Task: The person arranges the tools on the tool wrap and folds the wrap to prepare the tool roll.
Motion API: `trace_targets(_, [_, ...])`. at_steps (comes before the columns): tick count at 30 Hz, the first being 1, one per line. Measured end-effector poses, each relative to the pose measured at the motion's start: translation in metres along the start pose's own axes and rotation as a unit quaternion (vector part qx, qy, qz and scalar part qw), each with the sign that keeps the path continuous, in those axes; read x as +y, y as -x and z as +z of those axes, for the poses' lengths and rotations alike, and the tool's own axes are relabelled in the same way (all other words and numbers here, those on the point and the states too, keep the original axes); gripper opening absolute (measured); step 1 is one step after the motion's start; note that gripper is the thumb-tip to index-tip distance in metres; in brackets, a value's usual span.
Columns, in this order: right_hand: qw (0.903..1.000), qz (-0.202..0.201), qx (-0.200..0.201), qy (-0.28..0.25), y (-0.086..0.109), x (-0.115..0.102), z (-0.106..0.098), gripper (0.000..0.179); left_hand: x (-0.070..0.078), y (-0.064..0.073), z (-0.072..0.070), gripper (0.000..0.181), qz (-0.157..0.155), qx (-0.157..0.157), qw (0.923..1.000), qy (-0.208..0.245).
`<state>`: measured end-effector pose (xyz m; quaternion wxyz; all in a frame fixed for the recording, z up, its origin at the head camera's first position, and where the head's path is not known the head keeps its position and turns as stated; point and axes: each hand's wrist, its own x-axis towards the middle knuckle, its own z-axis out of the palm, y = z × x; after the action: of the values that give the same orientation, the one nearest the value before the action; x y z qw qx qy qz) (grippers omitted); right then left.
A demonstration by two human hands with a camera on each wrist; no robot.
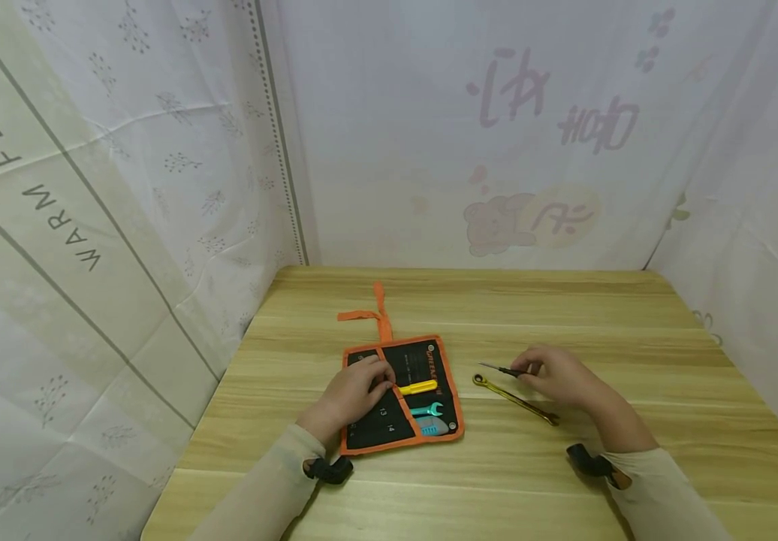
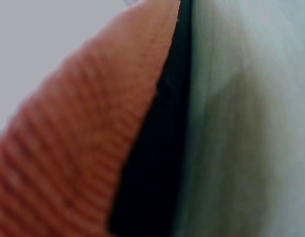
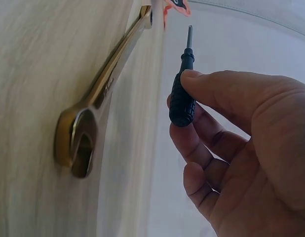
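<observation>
Black fabric with orange binding forms the tool pouch, laid unfolded on the wood-grain table. Orange tie straps extend from its 12 o'clock edge. The figures 13 and 14 are legible on the pocket front.

Left hand: over the pouch from its 9 o'clock side, fingers bent, thumb and forefinger pinching the pocket's orange edge. The left wrist view is too close and blurred to confirm this grip.

Pocket contents in sight: one yellow handle, directed to 3 o'clock, just beside the left fingertips; one teal open-end wrench, on the handle's 6 o'clock side; one blue-and-grey tool, type not determinable, next to the teal wrench, again at 6 o'clock.

Right hand: at 3 o'clock from the pouch and apart from it, gripping a black-handled screwdriver between thumb and fingers. The screwdriver is raised off the table, shaft towards 9 o'clock in the head view.

Gold combination wrench: flat on the table, near the right hand but not touching it; ring end at 10 o'clock, open end at 4 o'clock.

Printed curtain: at 12 o'clock, behind the table.
</observation>
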<state>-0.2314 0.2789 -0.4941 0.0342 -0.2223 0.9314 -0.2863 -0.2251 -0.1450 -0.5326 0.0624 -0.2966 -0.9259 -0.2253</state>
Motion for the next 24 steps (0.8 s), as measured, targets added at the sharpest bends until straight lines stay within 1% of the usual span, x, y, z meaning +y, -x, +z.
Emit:
trace_targets(3, [1.0,-0.006,-0.002,0.0,-0.002,-0.002,0.0,0.015,0.0,0.0,0.001,0.008,-0.001,0.002,1.0,0.0])
trace_targets(13, [1.0,0.0,-0.004,-0.003,-0.009,-0.015,0.002,0.015,-0.001,0.0,0.001,0.007,-0.003,0.006,1.0,-0.001])
trace_targets(19, [1.0,-0.008,0.002,0.0,-0.015,-0.018,0.004,0.015,0.0,0.0,0.0,0.006,-0.005,0.006,1.0,-0.001])
trace_targets(24, [0.9999,-0.016,-0.003,-0.006,-0.022,-0.021,0.004,0.015,0.001,-0.001,0.0,0.006,-0.006,0.005,1.0,-0.002])
